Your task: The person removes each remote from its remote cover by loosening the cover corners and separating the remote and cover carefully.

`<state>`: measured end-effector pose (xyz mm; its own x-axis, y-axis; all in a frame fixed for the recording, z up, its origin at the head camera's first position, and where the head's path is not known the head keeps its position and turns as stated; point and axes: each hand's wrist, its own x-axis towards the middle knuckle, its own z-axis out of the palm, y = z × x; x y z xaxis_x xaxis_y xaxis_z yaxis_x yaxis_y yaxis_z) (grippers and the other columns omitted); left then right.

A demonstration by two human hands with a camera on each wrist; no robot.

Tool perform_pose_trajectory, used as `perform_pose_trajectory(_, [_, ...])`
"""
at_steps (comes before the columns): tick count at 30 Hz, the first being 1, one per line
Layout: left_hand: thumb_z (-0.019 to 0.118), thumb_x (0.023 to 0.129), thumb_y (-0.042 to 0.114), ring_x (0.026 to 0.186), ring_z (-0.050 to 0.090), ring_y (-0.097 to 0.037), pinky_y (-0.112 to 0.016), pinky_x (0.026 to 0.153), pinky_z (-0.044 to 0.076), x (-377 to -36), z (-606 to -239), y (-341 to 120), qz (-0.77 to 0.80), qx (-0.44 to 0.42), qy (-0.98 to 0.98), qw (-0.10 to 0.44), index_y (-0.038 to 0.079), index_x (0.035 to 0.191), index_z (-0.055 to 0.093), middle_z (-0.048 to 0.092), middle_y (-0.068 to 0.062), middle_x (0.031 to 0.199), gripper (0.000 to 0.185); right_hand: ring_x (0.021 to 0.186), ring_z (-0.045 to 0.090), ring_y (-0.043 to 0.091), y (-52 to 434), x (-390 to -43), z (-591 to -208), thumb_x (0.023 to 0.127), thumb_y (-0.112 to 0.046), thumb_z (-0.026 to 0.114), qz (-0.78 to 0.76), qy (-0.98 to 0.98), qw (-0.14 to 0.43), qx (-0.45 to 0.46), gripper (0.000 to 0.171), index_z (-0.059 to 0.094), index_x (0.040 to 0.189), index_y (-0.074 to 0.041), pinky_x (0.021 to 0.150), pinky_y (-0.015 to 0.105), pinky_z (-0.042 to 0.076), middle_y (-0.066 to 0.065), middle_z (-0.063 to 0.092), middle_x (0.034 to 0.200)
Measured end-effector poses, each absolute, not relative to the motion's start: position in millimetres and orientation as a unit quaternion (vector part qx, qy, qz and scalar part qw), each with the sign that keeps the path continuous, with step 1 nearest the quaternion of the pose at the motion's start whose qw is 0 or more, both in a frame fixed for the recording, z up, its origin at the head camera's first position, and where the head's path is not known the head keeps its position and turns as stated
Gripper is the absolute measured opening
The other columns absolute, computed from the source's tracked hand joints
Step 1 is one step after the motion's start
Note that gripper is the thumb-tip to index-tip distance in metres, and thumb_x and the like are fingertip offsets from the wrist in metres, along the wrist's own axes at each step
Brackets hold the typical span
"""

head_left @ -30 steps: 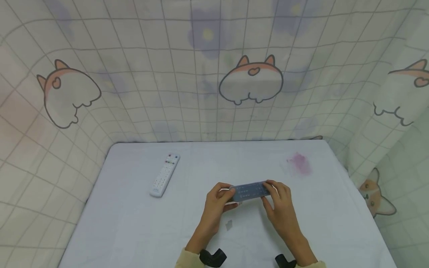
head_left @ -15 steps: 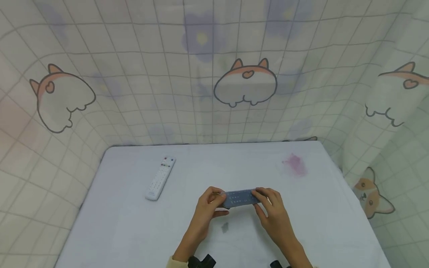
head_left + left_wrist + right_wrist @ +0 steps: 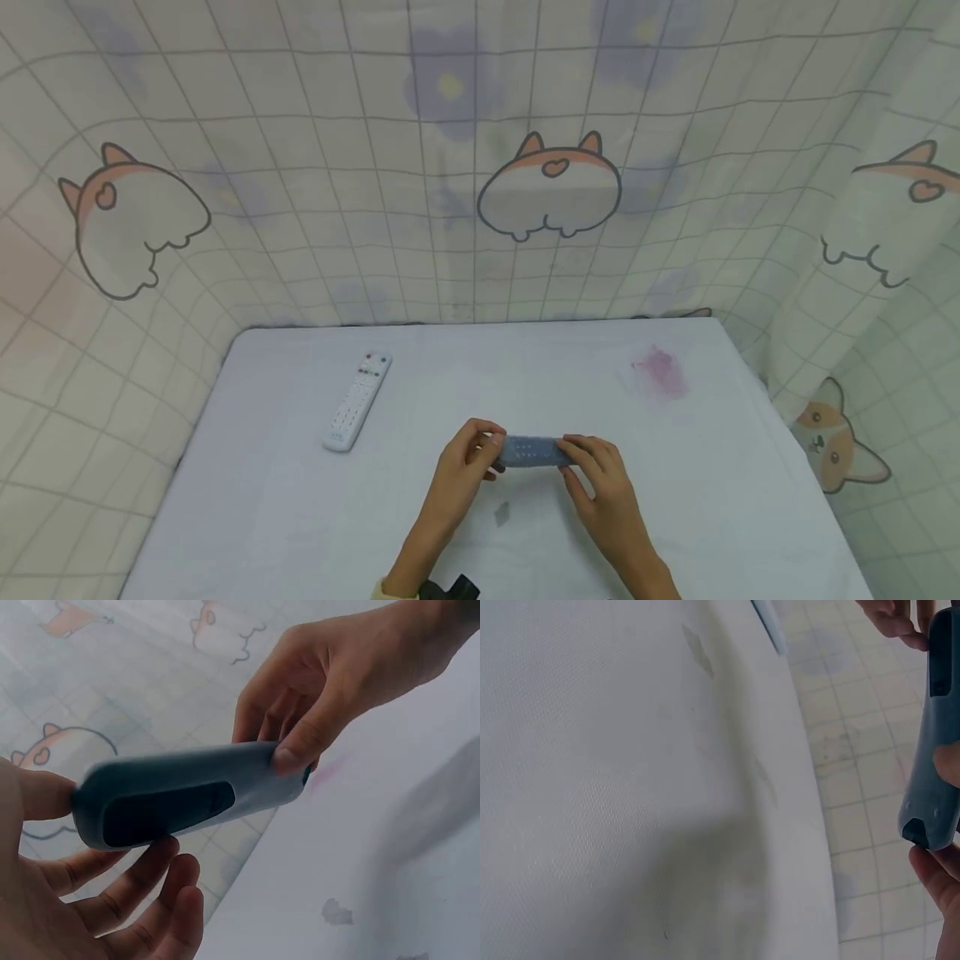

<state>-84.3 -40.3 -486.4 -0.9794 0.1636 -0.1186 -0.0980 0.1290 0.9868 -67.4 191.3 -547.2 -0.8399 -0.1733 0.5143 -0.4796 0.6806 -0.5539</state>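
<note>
- The left hand (image 3: 463, 467) and right hand (image 3: 596, 479) each pinch one end of a slim grey-blue rubbery remote cover (image 3: 531, 451), held level above the near middle of the white table (image 3: 262, 517).
- A white oblong remote control (image 3: 357, 401) lies toward the table's far left corner.

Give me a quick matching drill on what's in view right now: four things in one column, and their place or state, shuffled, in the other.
Things:
1. grey remote
2. white remote
3. pink stain
4. left hand

Places or states:
A. lies alone on the table's far left part
B. marks the cloth at far right
C. held off the table by both ends
D. grips one end of the grey remote

Pairs: 1-C, 2-A, 3-B, 4-D
</note>
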Motion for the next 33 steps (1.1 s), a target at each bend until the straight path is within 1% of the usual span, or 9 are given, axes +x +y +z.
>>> perform_pose_trajectory(3, [0.051,0.11,0.037,0.091,0.07,-0.02,-0.027,0.078,0.057,-83.7,-486.2,-39.4,0.651,0.035,0.754,0.084,0.008,0.127,0.061,0.073,-0.013,0.107,0.035,0.123,0.057,0.023,188.9,-64.3,-546.0,0.088,0.005,0.078,0.377,-0.885,0.206,0.178,0.051,0.068,0.134,-0.011,0.112,0.007,0.033,0.005,0.067,0.13])
perform_pose_trajectory(7, [0.048,0.111,0.038,0.092,0.071,-0.024,-0.027,0.08,0.058,-84.4,-485.6,-39.4,0.646,0.051,0.758,0.071,0.01,0.126,0.061,0.074,-0.014,0.105,0.035,0.118,0.06,0.017,184.2,-60.7,-544.9,0.087,0.007,0.078,0.39,-0.883,0.2,0.166,0.053,0.067,0.135,-0.014,0.107,0.006,0.039,0.001,0.067,0.128])
perform_pose_trajectory(10, [0.05,0.111,0.037,0.092,0.071,-0.025,-0.027,0.081,0.058,-85.1,-484.4,-39.3,0.648,0.056,0.757,0.065,0.012,0.126,0.062,0.074,-0.01,0.103,0.031,0.116,0.061,0.013,180.2,-58.2,-544.7,0.086,0.008,0.079,0.397,-0.883,0.199,0.152,0.055,0.067,0.134,-0.016,0.103,0.006,0.042,-0.003,0.067,0.127])
perform_pose_trajectory(13, [0.053,0.11,0.034,0.093,0.07,-0.026,-0.026,0.081,0.057,-85.3,-483.3,-38.8,0.648,0.062,0.757,0.058,0.014,0.126,0.063,0.073,-0.007,0.101,0.027,0.112,0.063,0.01,177.4,-56.5,-544.6,0.087,0.006,0.079,0.405,-0.882,0.197,0.141,0.052,0.068,0.132,-0.017,0.098,0.007,0.044,-0.006,0.068,0.124])
perform_pose_trajectory(18, [0.059,0.107,0.034,0.093,0.071,-0.018,-0.026,0.083,0.056,-86.7,-481.5,-37.1,0.624,0.08,0.776,0.029,0.022,0.128,0.063,0.073,0.004,0.098,0.024,0.108,0.067,0.009,175.7,-54.2,-544.6,0.093,-0.001,0.076,0.432,-0.873,0.181,0.133,0.043,0.067,0.131,-0.018,0.09,0.015,0.052,-0.005,0.071,0.123])
perform_pose_trajectory(21, [0.063,0.105,0.036,0.096,0.07,-0.013,-0.026,0.086,0.055,-88.3,-480.6,-37.6,0.607,0.085,0.79,0.012,0.023,0.129,0.063,0.073,0.007,0.101,0.027,0.107,0.069,0.008,172.2,-52.3,-543.5,0.098,-0.007,0.072,0.465,-0.862,0.154,0.127,0.036,0.067,0.132,-0.018,0.088,0.02,0.056,-0.003,0.073,0.123])
perform_pose_trajectory(24, [0.066,0.103,0.037,0.099,0.068,-0.011,-0.027,0.087,0.055,-90.6,-479.5,-38.0,0.594,0.087,0.8,-0.001,0.021,0.131,0.063,0.072,0.008,0.103,0.032,0.108,0.07,0.007,168.3,-51.3,-542.7,0.101,-0.012,0.069,0.508,-0.846,0.115,0.113,0.032,0.066,0.132,-0.017,0.087,0.024,0.059,0.0,0.074,0.124])
perform_pose_trajectory(27, [0.068,0.102,0.038,0.1,0.067,-0.012,-0.027,0.087,0.056,-93.5,-478.2,-38.7,0.586,0.088,0.805,-0.014,0.019,0.131,0.063,0.071,0.007,0.101,0.035,0.107,0.069,0.006,163.9,-50.9,-540.2,0.101,-0.014,0.068,0.554,-0.824,0.077,0.085,0.031,0.066,0.132,-0.017,0.088,0.025,0.06,0.003,0.074,0.124])
perform_pose_trajectory(33, [0.07,0.101,0.036,0.097,0.067,-0.012,-0.026,0.084,0.057,-96.0,-477.8,-38.1,0.579,0.095,0.809,-0.03,0.017,0.131,0.065,0.07,0.007,0.098,0.036,0.096,0.071,0.007,157.8,-45.6,-533.5,0.101,-0.017,0.069,0.612,-0.79,0.015,0.021,0.033,0.066,0.133,-0.015,0.081,0.024,0.061,0.008,0.073,0.118])
